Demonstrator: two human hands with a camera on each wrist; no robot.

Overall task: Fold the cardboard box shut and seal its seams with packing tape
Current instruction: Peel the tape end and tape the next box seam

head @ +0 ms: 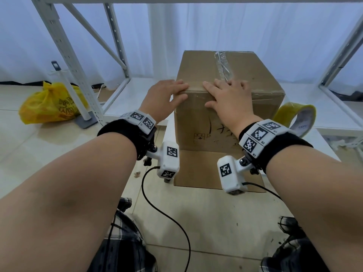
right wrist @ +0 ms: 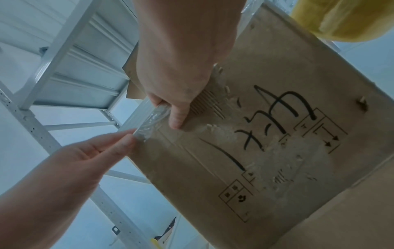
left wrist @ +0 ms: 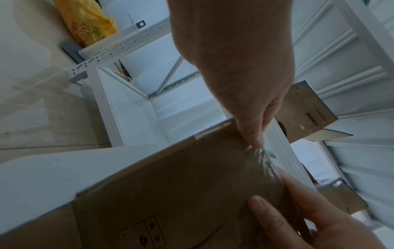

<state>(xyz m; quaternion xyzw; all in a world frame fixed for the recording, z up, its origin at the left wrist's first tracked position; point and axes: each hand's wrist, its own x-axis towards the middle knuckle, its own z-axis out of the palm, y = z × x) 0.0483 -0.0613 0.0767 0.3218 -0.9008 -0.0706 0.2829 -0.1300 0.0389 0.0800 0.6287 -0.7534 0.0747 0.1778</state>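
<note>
One box [head: 225, 107], closed, under two hands. Left hand [head: 165, 99] and right hand [head: 227, 99]: fingers flat, released, pressing near top edge. One tape roll [head: 296, 118] right of right fingers.

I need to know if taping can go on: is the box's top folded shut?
Shut: the box top lies flat, tape along its centre seam.

Storeroom or packing area.
White slotted-steel shelving [head: 78, 61] on a pale tiled floor [head: 29, 154], sheer white curtains [head: 196, 26] behind; a taped cardboard box [head: 225, 107], packing tape roll [head: 296, 116] and yellow plastic bag [head: 53, 103] present.
</note>
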